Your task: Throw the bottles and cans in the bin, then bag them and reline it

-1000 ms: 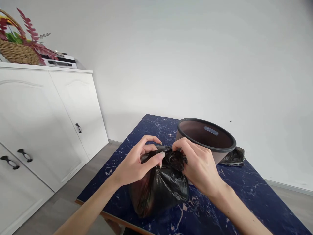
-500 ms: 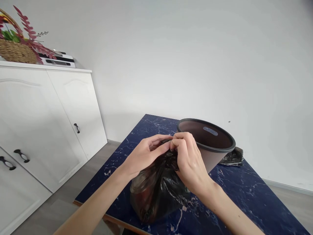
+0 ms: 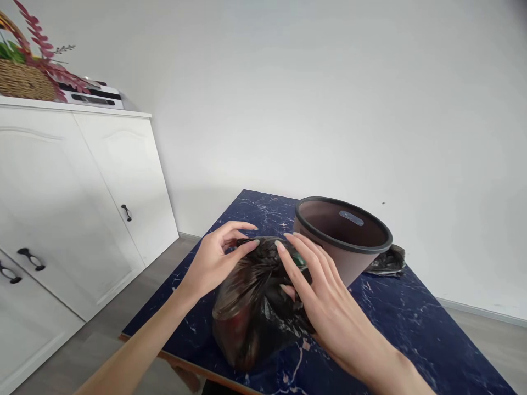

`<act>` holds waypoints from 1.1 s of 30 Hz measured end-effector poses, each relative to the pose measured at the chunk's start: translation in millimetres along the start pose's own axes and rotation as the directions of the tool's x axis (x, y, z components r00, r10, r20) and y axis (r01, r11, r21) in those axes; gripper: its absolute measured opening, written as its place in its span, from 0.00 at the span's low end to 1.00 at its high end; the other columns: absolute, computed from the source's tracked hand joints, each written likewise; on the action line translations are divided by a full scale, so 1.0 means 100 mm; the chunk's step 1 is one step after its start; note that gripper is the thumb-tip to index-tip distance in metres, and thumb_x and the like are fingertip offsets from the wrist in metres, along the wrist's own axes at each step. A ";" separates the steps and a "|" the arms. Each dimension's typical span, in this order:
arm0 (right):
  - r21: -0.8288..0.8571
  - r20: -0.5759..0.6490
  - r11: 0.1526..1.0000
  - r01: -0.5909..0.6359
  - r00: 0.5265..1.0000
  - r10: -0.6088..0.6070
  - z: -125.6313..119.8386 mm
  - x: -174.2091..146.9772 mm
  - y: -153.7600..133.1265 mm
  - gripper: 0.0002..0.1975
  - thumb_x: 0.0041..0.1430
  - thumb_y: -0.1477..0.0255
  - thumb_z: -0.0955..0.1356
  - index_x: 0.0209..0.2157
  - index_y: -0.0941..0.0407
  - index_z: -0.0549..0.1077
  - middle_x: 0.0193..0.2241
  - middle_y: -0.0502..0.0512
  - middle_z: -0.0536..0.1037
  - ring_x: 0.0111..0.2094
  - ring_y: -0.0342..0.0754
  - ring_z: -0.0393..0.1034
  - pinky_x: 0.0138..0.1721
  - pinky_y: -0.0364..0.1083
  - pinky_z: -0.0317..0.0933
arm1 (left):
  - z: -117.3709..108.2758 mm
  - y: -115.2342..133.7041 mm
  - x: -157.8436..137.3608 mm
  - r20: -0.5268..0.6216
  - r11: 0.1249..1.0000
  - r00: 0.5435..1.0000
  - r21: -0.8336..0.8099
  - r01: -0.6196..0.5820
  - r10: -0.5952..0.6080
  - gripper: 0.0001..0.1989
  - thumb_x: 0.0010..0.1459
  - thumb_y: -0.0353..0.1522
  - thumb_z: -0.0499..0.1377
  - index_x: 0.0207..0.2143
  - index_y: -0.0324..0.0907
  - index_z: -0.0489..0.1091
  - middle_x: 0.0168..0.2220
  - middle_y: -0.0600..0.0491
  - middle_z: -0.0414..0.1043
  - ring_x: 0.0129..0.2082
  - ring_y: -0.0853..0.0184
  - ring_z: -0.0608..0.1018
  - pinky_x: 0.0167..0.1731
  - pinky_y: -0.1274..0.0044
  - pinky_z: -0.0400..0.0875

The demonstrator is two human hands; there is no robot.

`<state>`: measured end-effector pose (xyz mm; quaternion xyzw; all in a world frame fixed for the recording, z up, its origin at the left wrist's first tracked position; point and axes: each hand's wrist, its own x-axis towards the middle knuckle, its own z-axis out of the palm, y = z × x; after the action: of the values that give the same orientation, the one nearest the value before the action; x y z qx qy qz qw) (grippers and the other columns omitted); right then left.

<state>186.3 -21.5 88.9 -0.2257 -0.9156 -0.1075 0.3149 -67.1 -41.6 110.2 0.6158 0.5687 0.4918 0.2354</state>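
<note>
Left hand pinches the black bin bag top; right hand spread wide. Thin plastic may tear under fingernails.

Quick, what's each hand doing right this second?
Left hand: pinching the gathered top of the black bag.
Right hand: open, fingers spread, resting on the bag.
</note>
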 end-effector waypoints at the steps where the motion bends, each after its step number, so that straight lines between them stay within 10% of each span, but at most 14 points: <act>1: 0.001 0.006 1.000 -0.004 1.000 0.004 0.01 -0.07 -0.02 0.36 0.74 0.82 0.58 0.79 0.56 0.44 0.74 0.71 0.57 0.77 0.64 0.46 0.67 0.67 0.64 | -0.04 -0.03 -0.03 -0.016 0.999 0.999 0.027 0.028 -0.027 0.21 0.64 0.49 0.67 0.53 0.49 0.77 0.44 0.52 0.84 0.46 0.58 0.85 0.46 0.71 0.77; 17: 0.048 0.002 0.982 -0.185 0.983 0.185 0.08 -0.52 -0.20 0.38 0.71 0.78 0.65 0.78 0.47 0.52 0.75 0.67 0.55 0.74 0.71 0.54 0.61 0.68 0.71 | -0.05 -0.18 -0.33 -0.069 0.985 0.983 -0.027 0.169 -0.171 0.24 0.60 0.54 0.68 0.49 0.49 0.76 0.46 0.48 0.83 0.43 0.56 0.86 0.42 0.72 0.80; 23: -0.020 -0.060 0.998 -0.066 0.996 0.065 0.06 -0.18 -0.19 0.18 0.71 0.79 0.67 0.59 0.55 0.75 0.71 0.68 0.64 0.75 0.69 0.52 0.66 0.72 0.65 | -0.01 -0.19 -0.35 -0.046 0.976 0.981 -0.126 0.179 -0.186 0.24 0.60 0.53 0.69 0.50 0.49 0.74 0.43 0.50 0.82 0.39 0.58 0.86 0.38 0.73 0.81; 33: 0.157 -0.085 0.987 -0.029 0.996 0.042 -0.19 -0.31 -0.14 0.06 0.71 0.77 0.68 0.42 0.52 0.77 0.55 0.60 0.81 0.59 0.60 0.75 0.51 0.57 0.78 | -0.13 -0.50 -0.43 -0.027 0.969 0.989 -0.208 0.134 -0.142 0.28 0.67 0.58 0.58 0.54 0.46 0.73 0.51 0.44 0.82 0.50 0.56 0.82 0.55 0.67 0.76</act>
<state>211.3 -51.4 83.6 -0.2118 -0.9023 -0.0400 0.3732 -96.0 -73.3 58.1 0.5369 0.5611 0.5431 0.3193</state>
